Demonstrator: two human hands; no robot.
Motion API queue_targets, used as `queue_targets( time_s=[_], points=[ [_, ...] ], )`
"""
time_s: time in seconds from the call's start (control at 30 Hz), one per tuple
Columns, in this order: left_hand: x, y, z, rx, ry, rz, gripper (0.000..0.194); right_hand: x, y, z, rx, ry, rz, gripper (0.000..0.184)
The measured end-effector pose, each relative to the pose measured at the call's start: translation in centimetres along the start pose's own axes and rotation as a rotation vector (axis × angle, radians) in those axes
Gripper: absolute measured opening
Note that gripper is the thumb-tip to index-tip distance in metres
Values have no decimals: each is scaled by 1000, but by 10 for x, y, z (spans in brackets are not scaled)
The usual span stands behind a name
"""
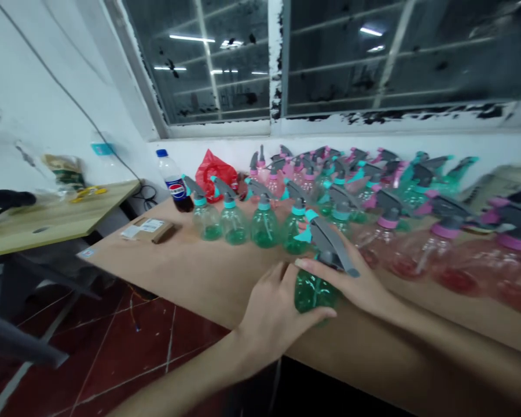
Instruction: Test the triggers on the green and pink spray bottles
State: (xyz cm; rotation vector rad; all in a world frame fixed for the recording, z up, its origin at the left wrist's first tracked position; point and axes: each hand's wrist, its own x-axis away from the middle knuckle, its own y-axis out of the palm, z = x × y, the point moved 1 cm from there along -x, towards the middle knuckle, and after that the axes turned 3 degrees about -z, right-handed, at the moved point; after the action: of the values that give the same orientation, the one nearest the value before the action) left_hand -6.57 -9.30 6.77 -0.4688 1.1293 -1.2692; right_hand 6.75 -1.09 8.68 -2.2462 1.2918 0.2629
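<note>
left hand (271, 315) cupping green spray bottle (313, 291) | right hand (361, 279) gripping round its neck | next move prob wants both steady imo

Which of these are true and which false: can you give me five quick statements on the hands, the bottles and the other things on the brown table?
1. The left hand and right hand are both on one green spray bottle. True.
2. The cap of the cola bottle is red. False: the cola bottle has a blue cap.
3. The front bottles with pink collars stand to the right of the held bottle. True.
4. The small cardboard box is on the floor. False: the cardboard box lies on the brown table.
5. The held bottle has a pink trigger. False: its trigger is turquoise.
</note>
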Motion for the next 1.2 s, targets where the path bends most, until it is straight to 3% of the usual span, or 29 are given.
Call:
queue_targets(
  time_s=[0.13, 0.27, 0.5, 0.67, 0.83, 1.03, 1.2],
  points=[
    [-23, 38, 32, -21, 70, -65, 68, 17, -37, 8, -11, -3, 111, 34],
    [-38, 69, 51, -102, 194, -78, 69, 31, -73, 23, 36, 7, 167, 24],
    [-64, 90, 30, -105, 434, -258, 61, 38, -118, 47, 130, -107, 65, 23],
    [-73, 101, 12, -100, 478, -269, 51, 29, -125, 52, 184, -109, 59, 25],
    [-69, 110, 9, -110, 468, -293, 38, 25, -126, 52, 224, -96, 67, 14],
    [-68, 111, 7, -136, 395, -423, 35, 23, -126, 47, 256, -82, 46, 7],
    [-69, 111, 5, -82, 418, -454, 39, 22, -125, 42, 240, -76, 12, 6]
  ],
)
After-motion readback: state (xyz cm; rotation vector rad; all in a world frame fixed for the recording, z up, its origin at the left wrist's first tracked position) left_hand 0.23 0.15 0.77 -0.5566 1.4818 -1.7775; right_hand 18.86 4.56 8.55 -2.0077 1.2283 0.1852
